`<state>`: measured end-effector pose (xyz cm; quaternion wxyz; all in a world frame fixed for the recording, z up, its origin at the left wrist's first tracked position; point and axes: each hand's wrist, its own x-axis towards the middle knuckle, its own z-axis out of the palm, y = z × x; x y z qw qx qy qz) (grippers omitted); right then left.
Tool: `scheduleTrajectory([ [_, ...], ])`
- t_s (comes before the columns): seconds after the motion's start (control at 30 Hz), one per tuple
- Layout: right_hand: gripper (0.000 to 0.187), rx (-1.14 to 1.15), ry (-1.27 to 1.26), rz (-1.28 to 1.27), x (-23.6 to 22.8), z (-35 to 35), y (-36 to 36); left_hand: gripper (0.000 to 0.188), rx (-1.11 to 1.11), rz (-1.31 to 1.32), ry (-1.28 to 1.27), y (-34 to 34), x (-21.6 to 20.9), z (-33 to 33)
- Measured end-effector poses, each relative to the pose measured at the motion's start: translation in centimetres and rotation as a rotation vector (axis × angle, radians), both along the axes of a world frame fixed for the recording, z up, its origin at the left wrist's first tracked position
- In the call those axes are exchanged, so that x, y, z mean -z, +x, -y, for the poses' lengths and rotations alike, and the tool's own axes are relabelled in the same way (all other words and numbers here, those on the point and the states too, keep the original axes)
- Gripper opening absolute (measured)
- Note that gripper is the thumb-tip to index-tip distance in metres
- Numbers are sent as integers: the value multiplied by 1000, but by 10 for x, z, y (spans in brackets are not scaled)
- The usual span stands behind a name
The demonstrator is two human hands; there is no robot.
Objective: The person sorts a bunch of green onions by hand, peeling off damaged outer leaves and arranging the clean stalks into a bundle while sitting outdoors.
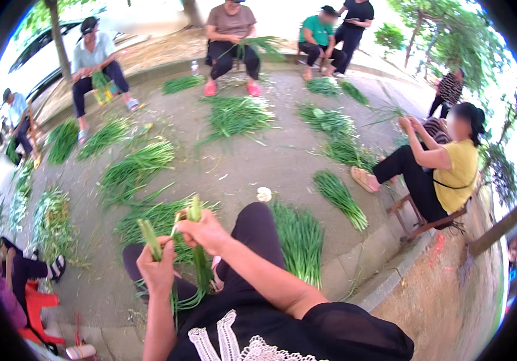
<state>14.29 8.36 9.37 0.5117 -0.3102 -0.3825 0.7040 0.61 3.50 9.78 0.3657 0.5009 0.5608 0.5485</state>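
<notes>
The left hand (157,268) was closed around a short cut green stalk (149,239), its top standing upright above the fist. At about two o'clock from it, the right hand (205,231) pinched a longer green leaf bunch (196,240) whose tails hung down between the knees. That pinch looked light; the loose tails might have slipped and dropped onto the paved ground (234,165). Farther out, at one o'clock, a sorted pile of greens (299,237) lay just beside the right leg, where a shifting foot might have scattered it. Beyond, a seated person in yellow (451,171) worked at two o'clock.
</notes>
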Motion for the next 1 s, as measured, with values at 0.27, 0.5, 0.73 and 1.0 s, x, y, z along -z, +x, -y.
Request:
scheduleTrajectory([
  [0.27, 25, 22, 31, 11, 8, 1, 1, 9, 59, 61, -3, 1, 7, -4],
  [0.5, 26, 66, 38, -54, 5, 1, 5, 11, 81, 66, 4, 8, 9, -6],
  [0.73, 22, -5, 4, -39, 2, -1, -1, 12, 132, 252, -51, 5, 8, -9],
  [1.0, 10, 323, -144, 73, 3, -12, 30, 19, -18, 427, -36, -34, -7, -16],
])
